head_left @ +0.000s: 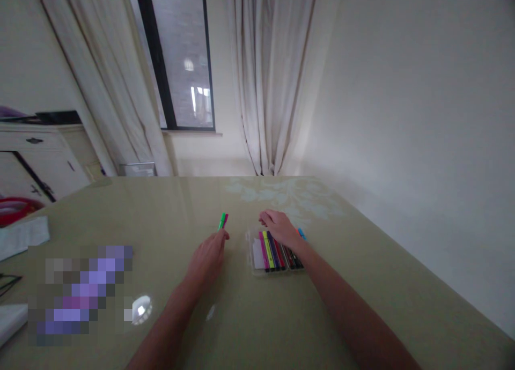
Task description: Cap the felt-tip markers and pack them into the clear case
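Note:
My left hand [207,260] is closed around a green marker [221,221] and a magenta marker [226,218], whose upper ends stick out beyond the fingers. To its right lies an open clear plastic case [257,273] with a row of markers in several colours, among them a yellow marker [268,249]. My right hand [279,225] hovers over the far side of this case, its fingers curled together; whatever they may hold is hidden. Past my right wrist, the tip of a blue marker [301,234] shows. My right forearm covers part of the row.
The glossy table [169,209] reaches toward a window and curtains, with a wall along its right. On the left lie a blurred-out purple item [88,289], a pale cloth [24,236] and a red round object [18,209]. A white cabinet [44,155] stands behind.

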Available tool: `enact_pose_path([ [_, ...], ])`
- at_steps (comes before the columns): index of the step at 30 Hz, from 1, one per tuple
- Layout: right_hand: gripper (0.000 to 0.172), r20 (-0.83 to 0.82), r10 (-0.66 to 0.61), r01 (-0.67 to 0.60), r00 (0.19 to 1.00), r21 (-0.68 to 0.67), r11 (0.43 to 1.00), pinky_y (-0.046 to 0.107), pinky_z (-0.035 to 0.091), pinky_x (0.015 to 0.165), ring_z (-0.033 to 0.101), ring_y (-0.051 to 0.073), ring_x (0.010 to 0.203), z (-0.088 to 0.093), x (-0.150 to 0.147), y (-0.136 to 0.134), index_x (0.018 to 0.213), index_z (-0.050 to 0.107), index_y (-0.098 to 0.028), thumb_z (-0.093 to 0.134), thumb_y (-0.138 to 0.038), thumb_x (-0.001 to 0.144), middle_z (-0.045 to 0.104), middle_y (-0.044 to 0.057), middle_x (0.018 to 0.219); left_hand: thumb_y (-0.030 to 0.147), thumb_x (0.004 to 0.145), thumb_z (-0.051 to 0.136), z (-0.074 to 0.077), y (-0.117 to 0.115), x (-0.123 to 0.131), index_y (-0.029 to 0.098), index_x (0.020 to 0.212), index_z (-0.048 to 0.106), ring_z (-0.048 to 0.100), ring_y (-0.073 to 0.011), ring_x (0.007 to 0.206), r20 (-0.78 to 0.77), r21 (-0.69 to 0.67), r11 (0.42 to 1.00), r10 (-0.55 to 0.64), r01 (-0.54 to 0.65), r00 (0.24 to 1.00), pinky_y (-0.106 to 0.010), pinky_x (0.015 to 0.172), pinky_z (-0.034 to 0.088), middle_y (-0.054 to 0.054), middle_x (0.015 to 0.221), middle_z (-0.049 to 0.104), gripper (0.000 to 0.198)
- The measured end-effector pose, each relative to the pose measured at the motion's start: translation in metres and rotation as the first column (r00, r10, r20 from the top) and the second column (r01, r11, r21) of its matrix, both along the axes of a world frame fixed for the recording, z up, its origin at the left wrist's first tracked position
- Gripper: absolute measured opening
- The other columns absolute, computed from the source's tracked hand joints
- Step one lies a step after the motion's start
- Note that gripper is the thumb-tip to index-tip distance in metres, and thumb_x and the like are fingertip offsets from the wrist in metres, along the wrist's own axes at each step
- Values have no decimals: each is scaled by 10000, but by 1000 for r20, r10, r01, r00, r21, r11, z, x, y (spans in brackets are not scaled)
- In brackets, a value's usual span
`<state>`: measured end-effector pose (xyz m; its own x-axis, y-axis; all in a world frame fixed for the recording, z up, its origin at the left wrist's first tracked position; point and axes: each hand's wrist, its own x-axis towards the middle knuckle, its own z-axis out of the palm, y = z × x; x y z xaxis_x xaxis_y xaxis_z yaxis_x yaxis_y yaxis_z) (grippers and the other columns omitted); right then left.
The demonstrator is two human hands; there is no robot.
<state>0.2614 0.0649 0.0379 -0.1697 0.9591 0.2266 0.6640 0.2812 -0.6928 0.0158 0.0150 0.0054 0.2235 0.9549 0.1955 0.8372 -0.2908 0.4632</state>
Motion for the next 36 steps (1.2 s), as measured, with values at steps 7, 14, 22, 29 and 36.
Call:
enact_pose_path([
  [7,424,420,-48,14,906,83,996,293,409,809,652,207,899,-23,-2,-3,862,742,-173,445,-373,1090,762,107,940,260,1060,277,8,-7,-12,168,1565,357,743,-336,1065,-404,-95,957,215,-274,889,-448,893,536,-193,1242,739,519],
  [14,387,506,-28,-86,862,201,976,314,397,923,627,217,972,-35,-8,-3,925,742,-167,449,-346,1102,748,105,976,450,1061,346,20,-12,-10,165,1195,619,743,-363,960,-396,-64,928,314,-368,863,-462,793,554,-184,1067,756,417],
  [22,336,525,-42,-84,850,214,973,323,399,929,613,233,1000,-35,-8,-4,951,721,-179,470,-350,1094,725,109,994,417,1025,527,1,-25,39,222,1264,653,645,-296,1171,-158,224,936,-239,271,958,-466,1039,505,-126,1250,698,334],
  [29,309,480,-56,-41,875,190,981,317,408,889,599,239,998,-35,-9,-2,900,697,-176,517,-365,1065,716,112,987,467,941,685,-10,-35,70,257,1329,621,624,-313,1230,-161,119,917,-360,380,919,-472,1049,506,-112,1326,684,445],
  [36,392,96,-60,36,994,236,971,282,361,697,504,173,718,-36,-3,4,729,549,-211,435,-392,1057,584,12,731,458,953,670,-9,-32,69,265,1468,524,635,-310,1213,-174,110,918,-359,380,917,-465,1032,510,-117,1319,688,569],
])
